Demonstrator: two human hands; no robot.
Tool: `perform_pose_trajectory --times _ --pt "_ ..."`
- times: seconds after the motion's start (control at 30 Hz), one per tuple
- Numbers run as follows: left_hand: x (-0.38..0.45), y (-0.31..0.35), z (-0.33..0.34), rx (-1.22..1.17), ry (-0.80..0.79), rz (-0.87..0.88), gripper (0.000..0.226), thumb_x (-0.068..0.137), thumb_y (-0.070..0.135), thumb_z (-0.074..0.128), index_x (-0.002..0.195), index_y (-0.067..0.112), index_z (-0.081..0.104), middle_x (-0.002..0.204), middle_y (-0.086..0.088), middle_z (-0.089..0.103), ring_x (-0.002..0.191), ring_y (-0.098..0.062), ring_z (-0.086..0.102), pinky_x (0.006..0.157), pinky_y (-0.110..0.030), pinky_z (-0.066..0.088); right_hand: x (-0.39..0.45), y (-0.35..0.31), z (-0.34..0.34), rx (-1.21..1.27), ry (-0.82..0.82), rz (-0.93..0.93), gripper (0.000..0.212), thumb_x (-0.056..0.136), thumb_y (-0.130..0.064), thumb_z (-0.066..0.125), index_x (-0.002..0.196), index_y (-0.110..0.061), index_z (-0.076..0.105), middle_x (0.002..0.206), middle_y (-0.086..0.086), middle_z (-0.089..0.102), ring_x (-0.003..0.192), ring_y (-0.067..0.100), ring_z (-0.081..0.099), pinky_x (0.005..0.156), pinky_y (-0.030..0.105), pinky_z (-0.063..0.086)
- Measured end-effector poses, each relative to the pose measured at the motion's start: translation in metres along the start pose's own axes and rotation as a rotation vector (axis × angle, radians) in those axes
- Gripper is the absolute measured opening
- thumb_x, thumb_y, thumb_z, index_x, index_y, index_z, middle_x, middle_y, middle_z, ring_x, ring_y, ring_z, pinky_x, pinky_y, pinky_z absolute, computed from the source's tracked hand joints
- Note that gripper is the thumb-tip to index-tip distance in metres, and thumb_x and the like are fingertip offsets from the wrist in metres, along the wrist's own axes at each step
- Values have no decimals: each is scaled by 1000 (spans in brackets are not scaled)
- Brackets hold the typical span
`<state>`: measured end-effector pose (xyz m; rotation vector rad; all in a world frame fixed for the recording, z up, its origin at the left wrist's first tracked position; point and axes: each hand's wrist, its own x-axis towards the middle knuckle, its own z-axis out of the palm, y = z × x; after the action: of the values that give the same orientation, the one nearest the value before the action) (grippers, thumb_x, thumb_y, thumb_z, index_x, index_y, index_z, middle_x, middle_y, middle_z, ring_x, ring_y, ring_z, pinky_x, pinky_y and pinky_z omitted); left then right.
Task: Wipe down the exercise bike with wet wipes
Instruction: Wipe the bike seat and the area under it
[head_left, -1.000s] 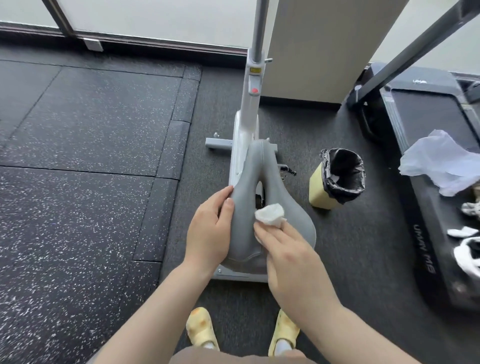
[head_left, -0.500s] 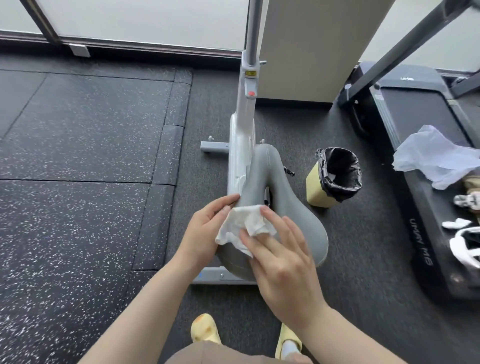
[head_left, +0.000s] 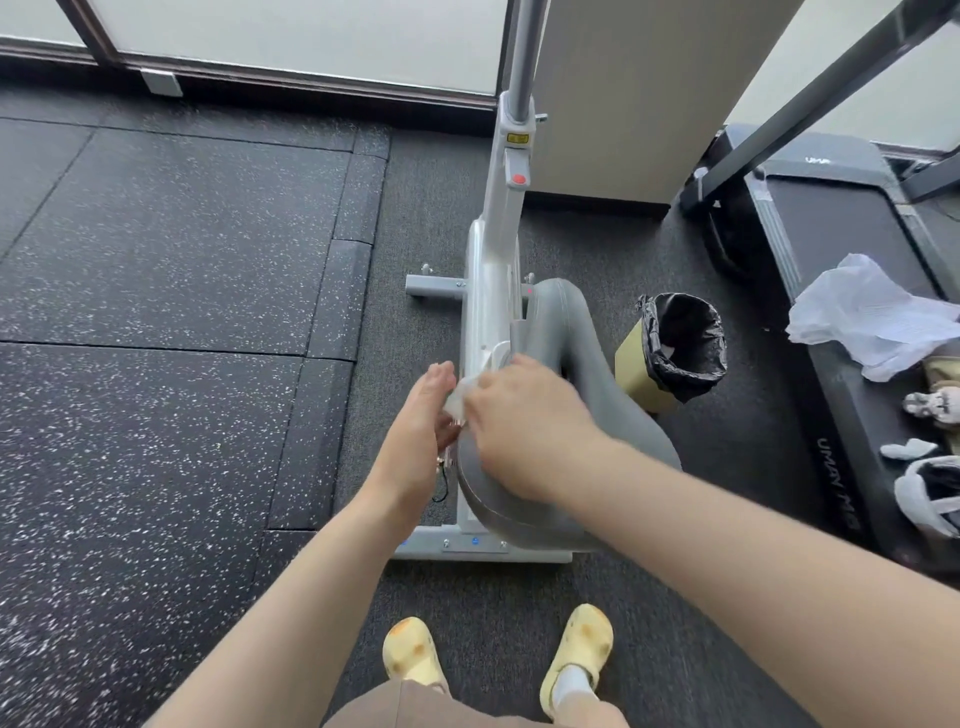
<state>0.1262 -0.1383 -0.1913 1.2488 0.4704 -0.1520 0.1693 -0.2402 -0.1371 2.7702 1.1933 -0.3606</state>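
Wet wipe (head_left: 460, 397) at the saddle's (head_left: 576, 364) left edge, apparently pinched between right hand (head_left: 524, 421) and open left hand (head_left: 423, 431); saddle's long axis runs away from the person, right hand nearer over it

Speckled rubber floor (head_left: 156, 415) w/ bike (head_left: 491, 291), bin (head_left: 636, 374), treadmill (head_left: 831, 218).
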Motion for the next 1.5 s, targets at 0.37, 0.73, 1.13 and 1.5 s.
perform_pose_trajectory --times 0.37,0.73,1.13,1.5 --pt "-6 -3 5 142 -69 -42 34 100 44 37 123 27 55 123 10 61 117 -4 55 97 -14 41 54 81 -5 -201 -105 207 48 98 -37 29 129 -16 59 134 0 53 136 17 33 120 44 -4" --pt "-14 0 40 643 -143 329 60 94 57 30 147 31 36 156 12 30 144 1 22 121 -36 16 -96 -15 71 358 554 352 46 97 -27 43 142 -18 47 148 -1 45 141 20 34 120 40 13" --pt "4 1 95 1237 41 378 78 85 65 6 153 31 19 162 14 4 150 -10 1 120 -31 8 -131 53 53 247 518 525 39 87 -46 48 100 -16 71 130 2 61 140 23 36 120 46 -1" --pt "9 8 107 1155 361 245 54 100 28 41 151 36 27 158 13 25 141 -13 33 106 -38 32 -73 73 73 498 359 314 72 91 -49 29 150 -9 25 155 17 28 142 32 30 114 44 30"
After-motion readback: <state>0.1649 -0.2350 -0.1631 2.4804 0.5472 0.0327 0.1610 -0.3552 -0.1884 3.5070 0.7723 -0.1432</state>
